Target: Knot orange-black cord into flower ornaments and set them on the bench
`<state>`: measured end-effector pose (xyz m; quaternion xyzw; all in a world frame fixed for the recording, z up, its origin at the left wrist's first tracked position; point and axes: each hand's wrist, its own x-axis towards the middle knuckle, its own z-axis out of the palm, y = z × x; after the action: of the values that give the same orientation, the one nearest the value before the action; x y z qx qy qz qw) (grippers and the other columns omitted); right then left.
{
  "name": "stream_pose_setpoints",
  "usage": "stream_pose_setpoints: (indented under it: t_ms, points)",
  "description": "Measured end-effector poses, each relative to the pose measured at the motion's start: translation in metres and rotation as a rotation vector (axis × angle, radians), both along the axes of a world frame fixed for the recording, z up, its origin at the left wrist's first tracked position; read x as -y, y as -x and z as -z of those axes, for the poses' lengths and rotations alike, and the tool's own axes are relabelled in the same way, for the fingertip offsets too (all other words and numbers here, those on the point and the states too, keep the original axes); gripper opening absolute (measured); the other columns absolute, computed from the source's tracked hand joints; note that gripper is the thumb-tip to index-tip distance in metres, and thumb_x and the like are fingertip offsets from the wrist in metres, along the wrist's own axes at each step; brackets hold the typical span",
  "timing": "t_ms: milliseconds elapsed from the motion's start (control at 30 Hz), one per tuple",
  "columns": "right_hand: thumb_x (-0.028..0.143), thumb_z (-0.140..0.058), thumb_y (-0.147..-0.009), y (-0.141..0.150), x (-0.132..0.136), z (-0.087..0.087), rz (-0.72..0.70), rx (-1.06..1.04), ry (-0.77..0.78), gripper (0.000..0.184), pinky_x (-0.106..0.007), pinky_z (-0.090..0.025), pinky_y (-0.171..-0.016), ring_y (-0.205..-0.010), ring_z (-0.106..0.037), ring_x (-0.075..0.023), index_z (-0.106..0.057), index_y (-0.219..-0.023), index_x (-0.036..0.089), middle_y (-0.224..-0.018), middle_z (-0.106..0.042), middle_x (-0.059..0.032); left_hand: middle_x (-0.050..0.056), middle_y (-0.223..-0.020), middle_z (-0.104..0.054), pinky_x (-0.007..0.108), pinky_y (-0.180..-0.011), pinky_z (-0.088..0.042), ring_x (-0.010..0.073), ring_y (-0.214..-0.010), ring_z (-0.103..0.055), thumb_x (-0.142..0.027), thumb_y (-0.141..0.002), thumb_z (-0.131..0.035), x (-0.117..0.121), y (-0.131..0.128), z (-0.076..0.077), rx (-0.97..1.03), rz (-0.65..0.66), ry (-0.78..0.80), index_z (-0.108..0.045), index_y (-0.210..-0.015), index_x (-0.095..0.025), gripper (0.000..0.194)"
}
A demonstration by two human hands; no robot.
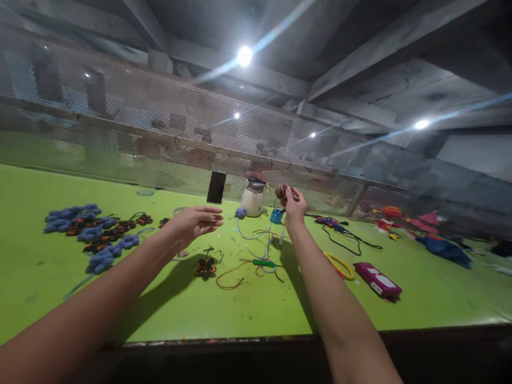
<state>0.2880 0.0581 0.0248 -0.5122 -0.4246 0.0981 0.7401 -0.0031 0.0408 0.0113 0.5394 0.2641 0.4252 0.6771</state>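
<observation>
My right hand [294, 205] is raised above the table, fingers closed on a small reddish-brown yarn ball [281, 191]. Below it stands a blue cup-like thing [276, 216], with thin strands trailing down across the table. My left hand [196, 223] hovers over the left middle, fingers stretched out and holding nothing. Beneath it lies an orange-and-black crocheted flower [205, 267]. A green-handled crochet hook [264, 263] rests among loose yarn ends to the right of the flower. Several blue crocheted flowers [102, 258] lie in a cluster at the left, mixed with orange-and-black ones.
A phone [216, 187] stands upright at the back beside a white jar [252, 199]. To the right lie a yellow loop-handled tool [341, 266], a purple box [378, 280], a black cord [344, 243] and blue cloth [443, 251]. A perforated metal screen [176, 134] runs behind the green table [238, 316].
</observation>
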Motion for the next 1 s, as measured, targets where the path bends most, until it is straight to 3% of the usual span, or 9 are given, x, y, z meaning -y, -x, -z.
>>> stream_pose_setpoints:
  t_ms: [67, 200, 267, 367, 467, 600, 767, 900, 1000]
  points:
    - [0.045, -0.044, -0.083, 0.015, 0.010, -0.002, -0.112, -0.059, -0.005, 0.036, -0.025, -0.050, -0.058, -0.070, -0.062, -0.0134, -0.054, -0.102, 0.016, -0.081, -0.066, -0.0038, 0.015, -0.093, -0.065, 0.027, -0.076, -0.050, 0.0178, -0.081, -0.063, -0.007, -0.071, -0.060, -0.011, -0.003, 0.008, -0.002, -0.042, 0.029, -0.062, -0.091, -0.009, 0.020]
    - [0.045, -0.060, -0.072, 0.065, 0.033, 0.005, -0.407, -0.056, 0.012, 0.035, -0.029, -0.051, -0.058, -0.072, -0.064, -0.0162, -0.059, -0.094, 0.017, -0.085, -0.067, -0.0053, 0.015, -0.115, -0.056, 0.030, -0.078, -0.051, 0.0210, -0.096, -0.059, -0.019, -0.072, -0.064, -0.009, -0.011, 0.015, 0.102, 0.002, 0.021, -0.058, -0.101, -0.014, 0.030]
    - [0.042, -0.066, -0.067, 0.091, 0.041, 0.008, -0.519, -0.029, 0.009, 0.036, -0.030, -0.052, -0.065, -0.078, -0.064, -0.0171, -0.060, -0.092, 0.018, -0.089, -0.067, -0.0054, 0.012, -0.122, -0.052, 0.031, -0.078, -0.050, 0.0219, -0.102, -0.056, -0.018, -0.072, -0.063, 0.000, -0.015, 0.014, 0.199, 0.099, -0.002, -0.056, -0.106, -0.018, 0.035]
    - [0.039, -0.070, -0.064, 0.115, 0.047, 0.009, -0.567, 0.094, -0.023, 0.036, -0.032, -0.050, -0.076, -0.082, -0.062, -0.0164, -0.062, -0.094, 0.020, -0.089, -0.067, -0.0042, 0.011, -0.109, -0.060, 0.027, -0.073, -0.048, 0.0197, -0.095, -0.059, -0.009, -0.069, -0.059, 0.016, -0.019, 0.010, 0.245, 0.347, -0.017, -0.054, -0.111, -0.019, 0.043]
    - [0.039, -0.066, -0.068, 0.110, 0.044, 0.008, -0.383, 0.256, -0.079, 0.037, -0.030, -0.048, -0.079, -0.084, -0.061, -0.0155, -0.061, -0.099, 0.021, -0.092, -0.066, -0.0037, 0.008, -0.080, -0.064, 0.022, -0.057, -0.043, 0.0141, -0.069, -0.060, -0.009, -0.069, -0.064, 0.024, -0.019, 0.012, 0.095, 0.411, -0.013, -0.056, -0.109, -0.016, 0.042]
    - [0.044, -0.063, -0.067, 0.068, 0.029, 0.015, -0.017, 0.128, 0.029, 0.044, -0.028, -0.051, -0.071, -0.077, -0.061, -0.0154, -0.059, -0.103, 0.018, -0.084, -0.065, -0.0037, -0.002, -0.049, -0.047, 0.019, -0.041, -0.026, 0.0046, -0.042, -0.037, -0.021, -0.072, -0.066, 0.018, -0.013, 0.017, -0.068, 0.213, -0.123, -0.066, -0.081, -0.009, 0.015]
    - [0.035, -0.061, -0.071, 0.023, 0.011, 0.040, 0.062, 0.051, 0.200, 0.033, -0.027, -0.052, -0.056, -0.067, -0.064, -0.0164, -0.059, -0.093, 0.011, -0.077, -0.066, -0.0072, -0.001, -0.052, -0.049, 0.019, -0.050, -0.036, 0.0078, -0.052, -0.049, -0.024, -0.074, -0.064, 0.006, 0.001, 0.013, 0.083, 0.201, -0.175, -0.066, -0.077, -0.011, 0.013]
    - [0.030, -0.058, -0.073, -0.001, 0.003, 0.057, 0.222, 0.091, 0.315, 0.033, -0.027, -0.051, -0.062, -0.076, -0.064, -0.0181, -0.056, -0.099, 0.010, -0.088, -0.067, -0.0107, 0.005, -0.065, -0.059, 0.020, -0.061, -0.044, 0.0130, -0.069, -0.059, -0.020, -0.074, -0.064, 0.002, 0.010, 0.008, 0.222, 0.169, -0.166, -0.065, -0.079, -0.010, 0.011]
    - [0.034, -0.058, -0.071, -0.016, 0.002, 0.068, 0.353, 0.170, 0.412, 0.040, -0.029, -0.049, -0.070, -0.087, -0.062, -0.0217, -0.056, -0.102, 0.009, -0.098, -0.065, -0.0144, 0.006, -0.069, -0.060, 0.017, -0.056, -0.044, 0.0131, -0.071, -0.060, -0.017, -0.075, -0.062, -0.001, 0.014, 0.005, 0.304, 0.146, -0.146, -0.063, -0.078, -0.009, 0.009]
